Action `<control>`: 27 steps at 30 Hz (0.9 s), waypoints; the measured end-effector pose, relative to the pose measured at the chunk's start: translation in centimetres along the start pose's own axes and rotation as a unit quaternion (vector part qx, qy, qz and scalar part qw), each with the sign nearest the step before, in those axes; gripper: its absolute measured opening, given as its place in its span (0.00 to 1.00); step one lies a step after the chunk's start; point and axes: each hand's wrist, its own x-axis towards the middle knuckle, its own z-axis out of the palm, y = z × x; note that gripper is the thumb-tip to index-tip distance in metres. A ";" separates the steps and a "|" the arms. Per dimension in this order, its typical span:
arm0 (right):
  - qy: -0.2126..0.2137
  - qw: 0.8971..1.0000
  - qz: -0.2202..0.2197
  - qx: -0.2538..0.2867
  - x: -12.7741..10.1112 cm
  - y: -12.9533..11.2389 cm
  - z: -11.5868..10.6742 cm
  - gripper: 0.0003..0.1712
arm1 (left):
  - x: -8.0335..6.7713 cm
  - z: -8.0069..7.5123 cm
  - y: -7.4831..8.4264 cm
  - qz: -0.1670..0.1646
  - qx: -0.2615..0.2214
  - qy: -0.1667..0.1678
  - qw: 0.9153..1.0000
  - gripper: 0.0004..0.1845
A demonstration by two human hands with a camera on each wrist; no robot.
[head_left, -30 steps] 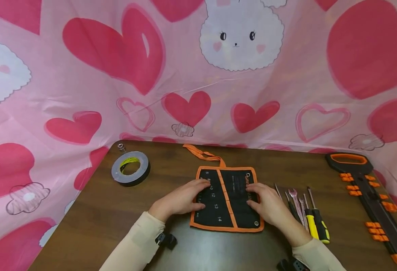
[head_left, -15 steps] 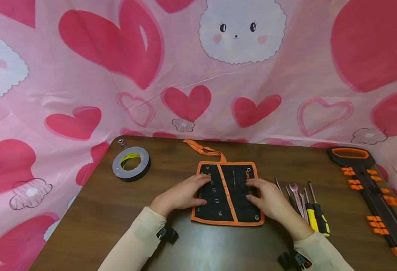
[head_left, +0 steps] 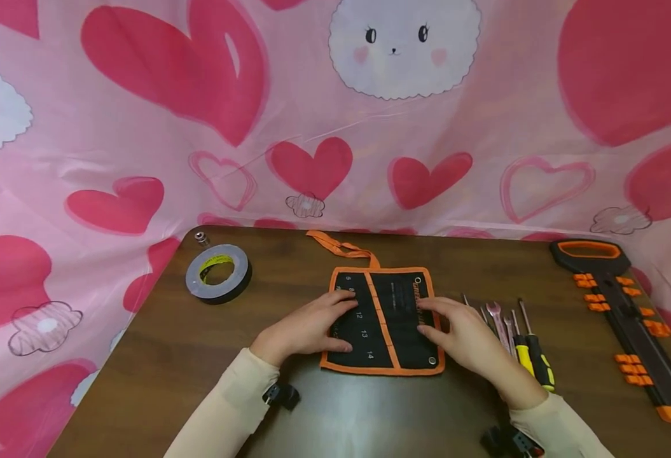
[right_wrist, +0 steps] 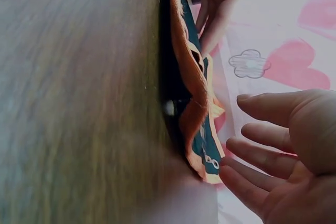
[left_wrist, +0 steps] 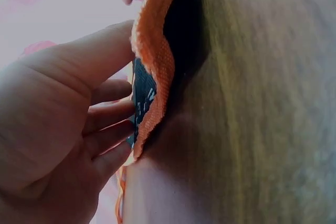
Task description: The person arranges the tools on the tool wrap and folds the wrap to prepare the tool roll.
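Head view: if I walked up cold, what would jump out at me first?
Most likely the black tool pouch with orange trim at the middle of the brown table, with the left hand and right hand resting flat on its two sides. Behind everything hangs a pink cloth with red hearts and a white bunny. A roll of grey tape lies to the left, and screwdrivers to the right.
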 end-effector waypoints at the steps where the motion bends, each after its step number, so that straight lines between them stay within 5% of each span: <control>1: 0.004 1.000 0.001 -0.001 -0.1 0.0 -0.2 0.24 | 0.0 -0.1 0.1 0.001 0.001 0.000 1.000 0.47; 20: 0.111 0.993 -0.018 -0.034 -3.5 3.0 -2.7 0.19 | 0.0 0.3 -0.1 0.010 -0.009 -0.004 1.000 0.47; 27: 0.137 0.990 0.012 -0.033 -4.7 4.3 -3.5 0.19 | -0.1 0.2 -0.3 0.010 -0.021 -0.007 1.000 0.47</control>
